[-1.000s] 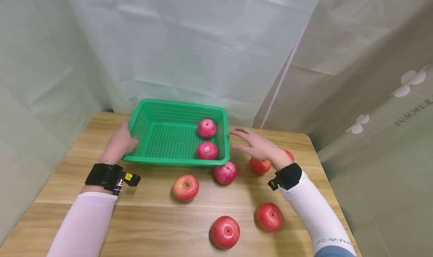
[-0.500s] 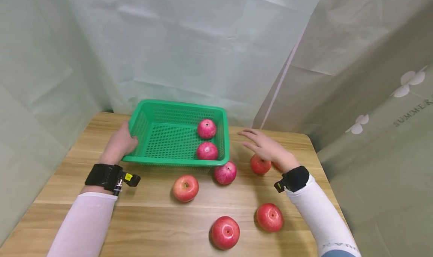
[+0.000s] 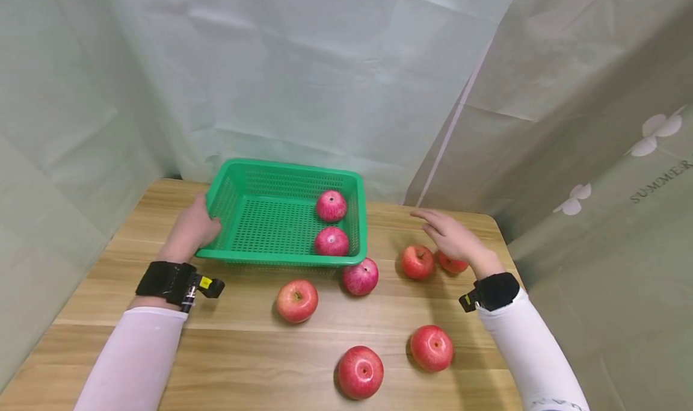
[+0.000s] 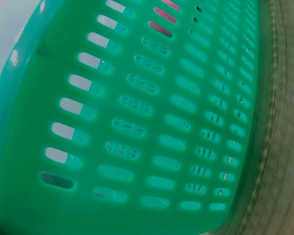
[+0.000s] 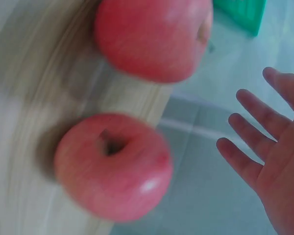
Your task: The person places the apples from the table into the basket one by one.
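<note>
My left hand (image 3: pixel 194 225) grips the left wall of a green plastic basket (image 3: pixel 281 259), thumb over the rim. Its slotted side (image 4: pixel 137 117) fills the left wrist view, where the hand itself is out of sight. Inside, against the right end, sit two dark pink apples, one (image 3: pixel 331 206) behind the other (image 3: pixel 332 241). My right hand (image 3: pixel 452 236) hovers with fingers extended over the table's back right, holding nothing. Below it lie two red apples, one (image 3: pixel 417 262) left of the other (image 3: pixel 452 263). Both apples also show large beside the spread fingers (image 5: pixel 240 159) in the right wrist view.
A dark pink apple (image 3: pixel 360 276) lies at the basket's front right corner. Nearer me on the wooden table (image 3: pixel 243 357) are a yellowish-red apple (image 3: pixel 297 301) and two red ones, one (image 3: pixel 360 372) in front and one (image 3: pixel 432 348) to the right. Pale curtains (image 3: pixel 303 86) hang behind.
My right hand has moved right, away from the basket's right end, uncovering the two red apples below it. The left hand and the basket have stayed in place.
</note>
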The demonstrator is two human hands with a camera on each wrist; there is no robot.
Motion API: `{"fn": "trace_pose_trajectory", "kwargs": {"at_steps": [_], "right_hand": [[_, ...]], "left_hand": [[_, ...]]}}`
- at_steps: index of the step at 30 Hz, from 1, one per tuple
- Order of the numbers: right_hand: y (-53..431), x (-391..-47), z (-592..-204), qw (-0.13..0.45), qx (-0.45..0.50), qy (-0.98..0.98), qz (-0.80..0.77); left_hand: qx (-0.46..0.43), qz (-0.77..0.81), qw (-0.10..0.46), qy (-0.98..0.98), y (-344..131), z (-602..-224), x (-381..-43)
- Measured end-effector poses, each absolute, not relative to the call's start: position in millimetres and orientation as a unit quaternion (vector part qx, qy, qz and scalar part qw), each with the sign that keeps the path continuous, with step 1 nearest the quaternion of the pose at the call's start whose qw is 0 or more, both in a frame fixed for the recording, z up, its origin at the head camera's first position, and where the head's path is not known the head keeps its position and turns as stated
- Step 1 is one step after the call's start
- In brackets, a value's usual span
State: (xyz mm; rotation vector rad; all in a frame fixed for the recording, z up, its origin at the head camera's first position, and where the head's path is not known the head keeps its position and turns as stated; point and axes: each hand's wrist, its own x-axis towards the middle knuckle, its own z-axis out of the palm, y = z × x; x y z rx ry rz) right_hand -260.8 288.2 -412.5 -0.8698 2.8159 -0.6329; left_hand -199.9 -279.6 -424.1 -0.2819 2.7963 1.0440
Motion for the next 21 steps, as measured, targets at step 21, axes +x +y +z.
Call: {"fn": "trace_pose_trajectory", "kwargs": {"at_steps": [21], "right_hand": [[352, -242, -454, 0.090, -0.244, 0.955, -0.144]], "left_hand": [[-0.098, 0.354, 0.073, 0.927, -278, -423, -199]]}}
